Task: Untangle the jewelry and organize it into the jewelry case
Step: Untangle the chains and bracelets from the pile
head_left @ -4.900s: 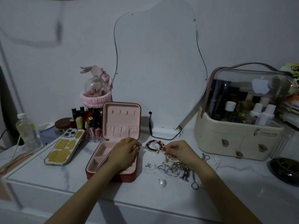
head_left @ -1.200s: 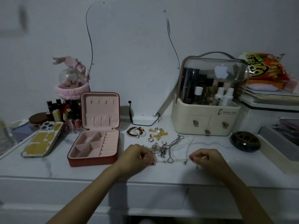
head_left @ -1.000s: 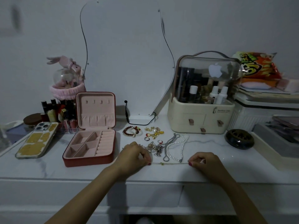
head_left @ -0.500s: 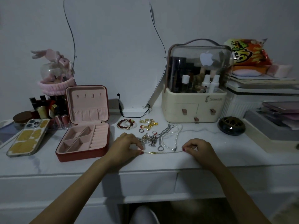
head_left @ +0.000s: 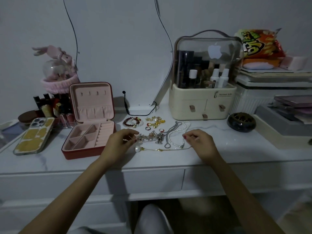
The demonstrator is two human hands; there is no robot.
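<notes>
The gold chain lies flat right of the case, between both hands; the left hand pinches something thin, the right hand has its fingers curled, its hold unclear.

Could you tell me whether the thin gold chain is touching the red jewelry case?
Apart. The head view shows bare white tabletop between the gold chain and the jewelry case.

Dim room; plain grey wall; white marble-look vanity top, drawers below.
</notes>
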